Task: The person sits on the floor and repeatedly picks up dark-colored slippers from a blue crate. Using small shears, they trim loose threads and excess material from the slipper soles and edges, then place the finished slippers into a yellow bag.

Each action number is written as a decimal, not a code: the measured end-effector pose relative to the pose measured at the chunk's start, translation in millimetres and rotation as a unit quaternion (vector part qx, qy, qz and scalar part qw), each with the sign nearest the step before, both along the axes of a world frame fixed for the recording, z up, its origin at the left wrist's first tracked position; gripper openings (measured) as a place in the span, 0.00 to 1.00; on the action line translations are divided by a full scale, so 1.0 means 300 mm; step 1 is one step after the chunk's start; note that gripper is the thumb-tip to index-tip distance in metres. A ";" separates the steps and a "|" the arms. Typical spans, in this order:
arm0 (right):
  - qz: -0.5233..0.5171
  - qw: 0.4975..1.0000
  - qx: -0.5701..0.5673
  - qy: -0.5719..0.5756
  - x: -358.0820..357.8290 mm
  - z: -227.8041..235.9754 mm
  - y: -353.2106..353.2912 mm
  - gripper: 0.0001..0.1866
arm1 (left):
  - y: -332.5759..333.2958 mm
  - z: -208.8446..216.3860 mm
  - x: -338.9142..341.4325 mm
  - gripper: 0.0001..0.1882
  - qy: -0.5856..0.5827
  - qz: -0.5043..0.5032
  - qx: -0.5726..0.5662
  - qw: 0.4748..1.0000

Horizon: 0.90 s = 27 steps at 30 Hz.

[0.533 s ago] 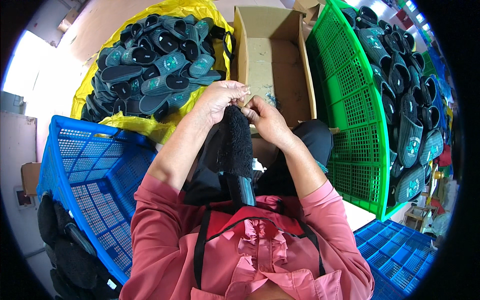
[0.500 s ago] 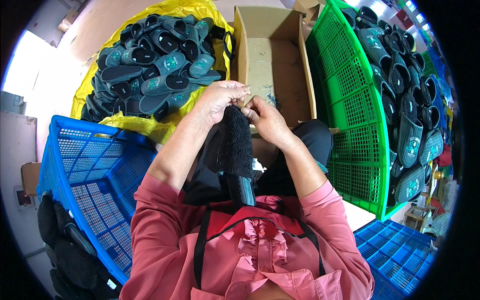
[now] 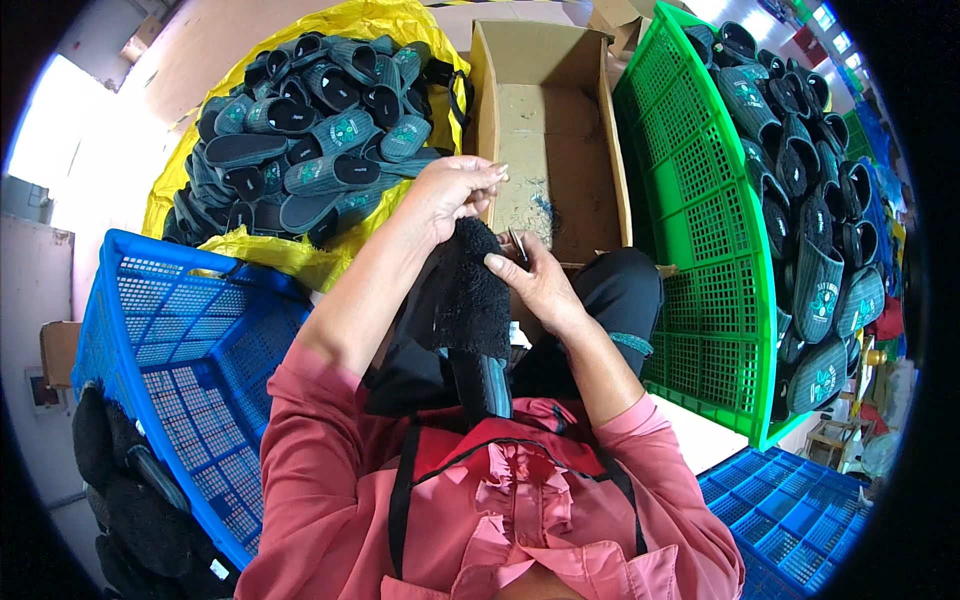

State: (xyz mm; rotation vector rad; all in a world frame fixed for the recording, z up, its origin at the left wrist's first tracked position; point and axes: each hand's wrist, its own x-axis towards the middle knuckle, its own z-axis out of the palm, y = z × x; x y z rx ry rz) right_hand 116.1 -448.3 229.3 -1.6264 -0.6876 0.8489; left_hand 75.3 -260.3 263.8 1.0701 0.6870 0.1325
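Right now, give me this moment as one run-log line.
left hand: pinched shut near far end of black fuzzy slipper; right hand: gripping small dark tool; open cardboard box: ahead; blue crate: at left

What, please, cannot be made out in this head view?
Head view:
Left hand: whether fingertips pinch anything; too small.
Small tool: exact shape, partly covered by the right hand.
Yellow bag: deeper contents, hidden by slippers on top.
Blue crate: right side, partly hidden by pink sleeve.
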 end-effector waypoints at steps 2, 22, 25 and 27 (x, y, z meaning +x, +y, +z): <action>-0.027 0.996 -0.004 0.089 -0.001 -0.002 -0.024 0.25 | -0.010 -0.006 0.071 0.06 -0.008 -0.021 0.045 0.999; -0.131 0.895 0.152 0.399 0.062 -0.093 -0.204 0.27 | 0.073 -0.046 0.182 0.13 0.036 -0.250 0.212 0.944; -0.096 0.900 0.164 0.393 0.082 -0.152 -0.225 0.28 | 0.018 0.045 0.117 0.13 -0.006 -0.313 0.139 0.940; -0.099 0.900 0.164 0.392 0.077 -0.144 -0.219 0.26 | -0.027 0.087 0.094 0.12 0.022 -0.333 0.165 0.928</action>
